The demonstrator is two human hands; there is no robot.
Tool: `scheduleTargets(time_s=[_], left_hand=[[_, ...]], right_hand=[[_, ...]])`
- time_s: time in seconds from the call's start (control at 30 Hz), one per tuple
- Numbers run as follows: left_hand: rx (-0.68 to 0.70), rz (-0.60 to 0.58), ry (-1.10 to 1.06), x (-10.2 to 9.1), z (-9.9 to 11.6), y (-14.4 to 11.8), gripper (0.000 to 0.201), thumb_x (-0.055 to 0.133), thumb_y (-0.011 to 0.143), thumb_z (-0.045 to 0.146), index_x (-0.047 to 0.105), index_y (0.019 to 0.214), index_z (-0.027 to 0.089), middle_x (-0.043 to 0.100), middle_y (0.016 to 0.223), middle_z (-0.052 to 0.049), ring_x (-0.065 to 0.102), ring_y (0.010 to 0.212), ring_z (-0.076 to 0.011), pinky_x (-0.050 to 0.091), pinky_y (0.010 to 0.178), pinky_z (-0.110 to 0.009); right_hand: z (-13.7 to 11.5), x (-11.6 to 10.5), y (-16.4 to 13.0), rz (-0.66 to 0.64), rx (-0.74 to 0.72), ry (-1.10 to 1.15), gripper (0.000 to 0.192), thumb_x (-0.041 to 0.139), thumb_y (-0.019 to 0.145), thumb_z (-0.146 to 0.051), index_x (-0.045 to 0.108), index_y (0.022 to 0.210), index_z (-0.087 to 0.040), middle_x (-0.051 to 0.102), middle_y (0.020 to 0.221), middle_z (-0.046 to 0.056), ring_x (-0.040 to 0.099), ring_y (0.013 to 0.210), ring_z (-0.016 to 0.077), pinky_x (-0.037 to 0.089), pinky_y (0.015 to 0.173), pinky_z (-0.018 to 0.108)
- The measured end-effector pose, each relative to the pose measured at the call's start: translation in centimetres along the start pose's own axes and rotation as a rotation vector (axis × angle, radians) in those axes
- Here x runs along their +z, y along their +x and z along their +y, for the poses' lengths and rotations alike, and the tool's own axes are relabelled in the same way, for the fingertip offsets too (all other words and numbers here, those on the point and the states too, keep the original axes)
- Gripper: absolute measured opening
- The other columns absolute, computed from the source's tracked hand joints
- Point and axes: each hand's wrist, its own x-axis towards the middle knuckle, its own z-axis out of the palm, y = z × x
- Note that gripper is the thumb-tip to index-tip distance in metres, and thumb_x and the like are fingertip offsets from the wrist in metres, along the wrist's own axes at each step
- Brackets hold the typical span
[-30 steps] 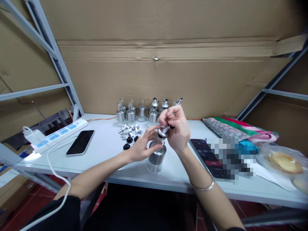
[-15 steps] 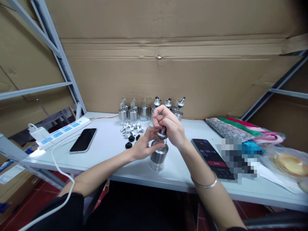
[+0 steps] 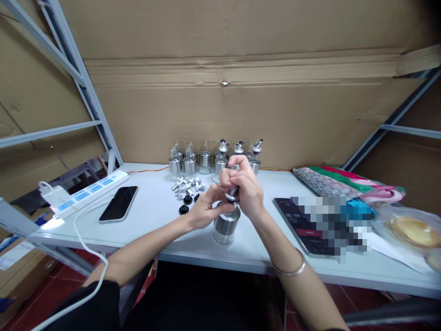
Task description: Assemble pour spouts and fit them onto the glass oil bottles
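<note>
Think of the glass bottle [image 3: 226,226] in front of you as the middle of a clock. It stands upright on the white table [image 3: 155,202], near the edge by you, with a shiny metal band around it. Your left hand [image 3: 206,209] comes in from 10 o'clock, its thumb and fingers pinching the bottle's neck. Your right hand [image 3: 246,188] is at 1 o'clock, bent tight around the silver pour spout [image 3: 232,194]. The spout sits at 12 o'clock, right on top of the neck, inside your right fingers and just over your left thumb. Your hands hide just how far in it goes.

A bunch of shiny parts [image 3: 188,186] lies at 10 o'clock, with black stoppers [image 3: 183,209] nearer to you. The other bottles [image 3: 205,159] stand at the back, from 11 to 1 o'clock, and you can see 3 spouts up there. A phone [image 3: 119,204] lies far off at 9 o'clock.
</note>
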Motion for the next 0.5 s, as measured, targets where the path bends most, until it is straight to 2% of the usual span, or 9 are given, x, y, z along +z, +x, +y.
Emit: scheduleTargets(time_s=[0.13, 0.3, 0.37, 0.4, 0.43, 0.47, 0.5], left_hand=[[0.003, 0.019, -0.027, 0.0, 0.1, 0.2, 0.029, 0.069, 0.081, 0.036, 0.048, 0.097, 0.022, 0.056, 0.088, 0.002, 0.057, 0.078, -0.0097, 0.048, 0.074, -0.024], [0.046, 0.033, 0.102, 0.4, -0.1, -0.1, 0.029, 0.063, 0.085, 0.033, 0.046, 0.106, 0.023, 0.057, 0.092, 0.0, 0.057, 0.08, -0.0118, 0.049, 0.075, -0.027], [0.09, 0.167, 0.222, 1.2, 0.9, -0.6, 0.031, 0.063, 0.085, 0.029, 0.048, 0.112, 0.023, 0.055, 0.103, -0.004, 0.056, 0.093, -0.0147, 0.048, 0.083, -0.029], [0.138, 0.278, 0.272, 1.7, 1.8, -1.0, 0.031, 0.063, 0.085, 0.028, 0.05, 0.113, 0.023, 0.053, 0.11, -0.006, 0.054, 0.102, -0.0166, 0.047, 0.089, -0.031], [0.218, 0.44, 0.278, 2.3, 3.1, -1.5, 0.026, 0.06, 0.086, 0.026, 0.051, 0.111, 0.023, 0.051, 0.111, -0.006, 0.053, 0.103, -0.0165, 0.047, 0.09, -0.031], [0.301, 0.566, 0.246, 3.0, 4.6, -2.1, 0.019, 0.057, 0.088, 0.025, 0.053, 0.106, 0.025, 0.052, 0.105, -0.004, 0.054, 0.1, -0.0155, 0.048, 0.089, -0.031], [0.302, 0.553, 0.238, 3.6, 6.2, -2.8, 0.015, 0.053, 0.09, 0.029, 0.054, 0.105, 0.026, 0.054, 0.097, -0.004, 0.056, 0.093, -0.0167, 0.051, 0.085, -0.033]], right_hand=[[0.2, 0.2, 0.0, 0.042, -0.009, 0.014, 0.024, 0.043, 0.067, -0.015, 0.032, 0.084, -0.024, 0.037, 0.05, -0.011, 0.027, 0.043, 0.0074, 0.021, 0.046, 0.023], [0.5, 0.1, 0.0, 0.049, -0.038, 0.022, 0.018, 0.044, 0.069, -0.016, 0.037, 0.083, -0.023, 0.039, 0.052, -0.01, 0.028, 0.044, 0.0074, 0.022, 0.046, 0.023], [0.5, 0.0, -0.1, 0.054, -0.038, 0.013, 0.015, 0.045, 0.07, -0.016, 0.039, 0.083, -0.023, 0.04, 0.054, -0.009, 0.028, 0.045, 0.0075, 0.021, 0.045, 0.022], [0.6, -0.1, -0.2, 0.055, -0.038, 0.006, 0.014, 0.045, 0.071, -0.016, 0.04, 0.082, -0.022, 0.04, 0.054, -0.009, 0.028, 0.045, 0.0076, 0.02, 0.045, 0.022], [0.6, -0.1, -0.2, 0.057, -0.041, -0.003, 0.013, 0.045, 0.071, -0.016, 0.04, 0.081, -0.022, 0.04, 0.054, -0.009, 0.028, 0.046, 0.0078, 0.019, 0.044, 0.022], [0.6, -0.2, -0.3, 0.056, -0.045, -0.011, 0.012, 0.045, 0.071, -0.016, 0.041, 0.08, -0.022, 0.039, 0.054, -0.008, 0.027, 0.047, 0.0081, 0.019, 0.044, 0.022], [0.6, -0.2, -0.3, 0.055, -0.053, -0.018, 0.012, 0.044, 0.071, -0.015, 0.041, 0.079, -0.022, 0.038, 0.053, -0.008, 0.027, 0.047, 0.0084, 0.018, 0.044, 0.022]])
